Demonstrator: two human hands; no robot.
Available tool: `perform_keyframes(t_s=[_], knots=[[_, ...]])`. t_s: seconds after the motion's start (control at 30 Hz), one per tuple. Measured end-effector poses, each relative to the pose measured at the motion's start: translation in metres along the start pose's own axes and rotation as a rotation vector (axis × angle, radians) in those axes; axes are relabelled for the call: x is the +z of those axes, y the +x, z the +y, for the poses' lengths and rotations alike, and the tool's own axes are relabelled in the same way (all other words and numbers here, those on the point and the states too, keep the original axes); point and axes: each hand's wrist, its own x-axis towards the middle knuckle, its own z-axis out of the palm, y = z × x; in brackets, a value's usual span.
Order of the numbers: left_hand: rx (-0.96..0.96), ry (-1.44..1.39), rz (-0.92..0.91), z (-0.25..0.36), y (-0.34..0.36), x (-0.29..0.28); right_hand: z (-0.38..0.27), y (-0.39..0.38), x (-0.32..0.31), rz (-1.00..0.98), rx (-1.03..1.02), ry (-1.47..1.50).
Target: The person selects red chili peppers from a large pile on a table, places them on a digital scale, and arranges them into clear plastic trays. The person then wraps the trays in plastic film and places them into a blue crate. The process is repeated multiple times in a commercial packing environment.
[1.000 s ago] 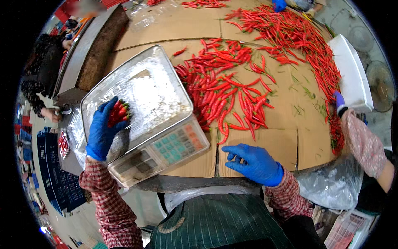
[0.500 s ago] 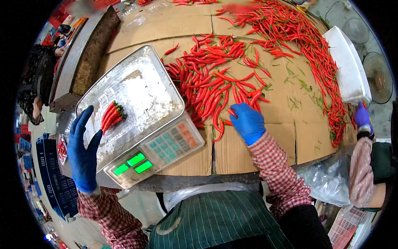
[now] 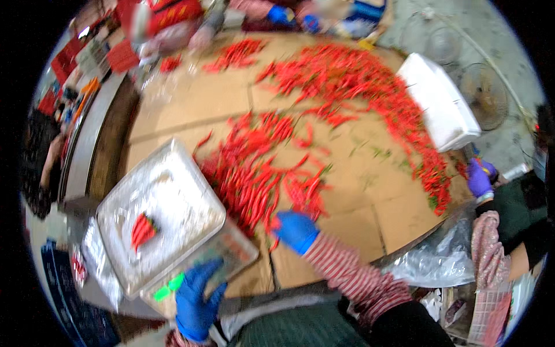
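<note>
My right hand (image 3: 296, 231), in a blue glove, is at the near edge of a pile of red chili peppers (image 3: 248, 185) on the cardboard. Its fingers are closed, with a red chili at the fingertips; motion blur hides the detail. In front of the scale's display is my left hand (image 3: 199, 298), also blue-gloved, its fingers apart and nothing in it. The scale (image 3: 165, 165) has a metal pan and a lit green display (image 3: 169, 287). A small bunch of chilies (image 3: 143, 231) rests on the pan in a thin clear plastic tray.
A larger chili heap (image 3: 370, 87) curves along the far and right sides. Beside it stands a white foam box (image 3: 442, 107). A co-worker's purple-gloved hand (image 3: 480, 178) is at the right; other gloved hands (image 3: 281, 14) are across the table. A metal-topped ledge (image 3: 95, 139) borders the left.
The view has shifted and blurred. My left hand has moved from the pan's left side to the front of the display. My right hand has gone left along the near edge of the chili pile.
</note>
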Motion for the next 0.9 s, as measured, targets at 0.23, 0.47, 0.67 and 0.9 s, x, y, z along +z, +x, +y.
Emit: perform_keyframes(t_s=[0.23, 0.47, 0.67, 0.9], knots=[[0.015, -0.253, -0.075, 0.013, 0.01, 0.036, 0.004, 0.008, 0.009, 0.001, 0.114, -0.104], [-0.36, -1.126, -0.035, 0.014, 0.018, 0.072, -0.002, -0.019, -0.044, -0.178, 0.007, 0.816], [-0.403, -1.257, -0.519, 0.013, 0.021, 0.084, -0.066, -0.042, -0.055, -0.337, 0.008, 0.645], [-0.499, -1.496, -0.5, 0.0, -0.001, 0.092, -0.062, -0.059, -0.04, -0.279, -0.13, 0.632]])
